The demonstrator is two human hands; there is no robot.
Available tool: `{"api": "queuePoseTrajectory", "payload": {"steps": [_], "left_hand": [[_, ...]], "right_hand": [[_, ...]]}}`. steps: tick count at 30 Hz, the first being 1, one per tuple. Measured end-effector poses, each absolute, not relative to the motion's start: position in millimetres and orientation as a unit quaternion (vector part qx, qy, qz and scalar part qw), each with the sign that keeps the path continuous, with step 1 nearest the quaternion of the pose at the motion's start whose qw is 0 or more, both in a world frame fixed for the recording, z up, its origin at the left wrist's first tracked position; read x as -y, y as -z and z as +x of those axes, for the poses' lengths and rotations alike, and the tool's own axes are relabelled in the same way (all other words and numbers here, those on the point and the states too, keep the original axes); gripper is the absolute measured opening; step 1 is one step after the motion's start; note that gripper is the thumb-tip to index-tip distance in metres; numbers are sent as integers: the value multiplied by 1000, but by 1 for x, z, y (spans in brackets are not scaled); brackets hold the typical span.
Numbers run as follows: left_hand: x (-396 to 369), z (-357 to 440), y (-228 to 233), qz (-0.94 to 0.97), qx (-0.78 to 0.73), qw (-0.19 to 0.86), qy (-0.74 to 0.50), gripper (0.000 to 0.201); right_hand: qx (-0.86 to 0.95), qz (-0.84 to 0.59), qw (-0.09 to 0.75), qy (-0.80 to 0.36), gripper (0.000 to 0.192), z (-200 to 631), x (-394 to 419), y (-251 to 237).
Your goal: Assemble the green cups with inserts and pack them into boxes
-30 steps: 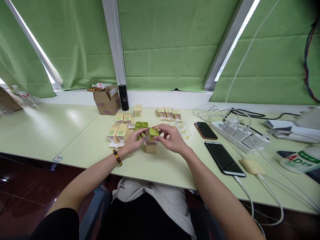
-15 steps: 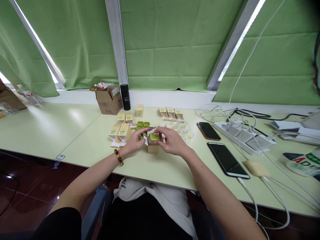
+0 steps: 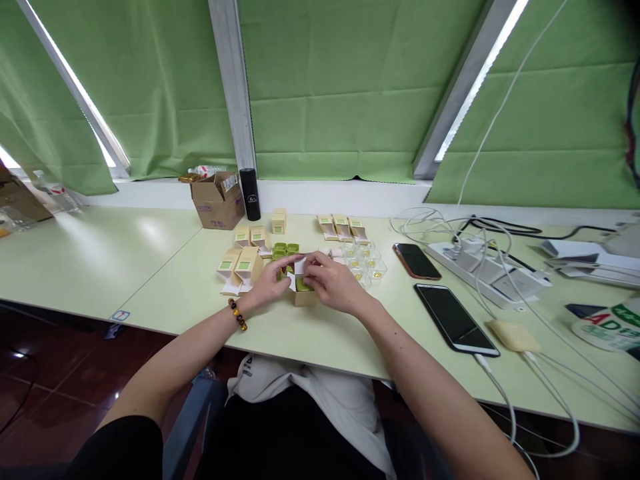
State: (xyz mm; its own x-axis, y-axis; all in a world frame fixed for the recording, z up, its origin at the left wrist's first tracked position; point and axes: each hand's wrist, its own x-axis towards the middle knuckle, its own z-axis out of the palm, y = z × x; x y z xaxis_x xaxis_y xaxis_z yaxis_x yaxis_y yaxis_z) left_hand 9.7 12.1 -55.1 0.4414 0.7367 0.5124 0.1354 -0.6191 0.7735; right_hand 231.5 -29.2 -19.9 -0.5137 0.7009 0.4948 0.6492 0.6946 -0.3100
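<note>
The fingers hid most of the green pot (image 3: 302,285), sunk in the open tan box (image 3: 305,296) on the table (image 3: 150,260). The left hand (image 3: 270,283) pinched a white flap; the right hand (image 3: 334,283) curled onto the box top. Further boxes (image 3: 240,265) stood beside.

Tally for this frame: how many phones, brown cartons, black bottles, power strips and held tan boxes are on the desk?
Phones: 2
Brown carton: 1
Black bottle: 1
Power strip: 1
Held tan box: 1
Total: 6
</note>
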Motion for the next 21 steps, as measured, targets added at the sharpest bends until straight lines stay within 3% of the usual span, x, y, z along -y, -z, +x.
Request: {"api": "queuePoseTrajectory", "payload": {"steps": [21], "left_hand": [[-12, 9, 54, 779, -286, 339, -442, 67]], "right_hand": [[863, -402, 298, -69, 22, 227, 27, 24]]}}
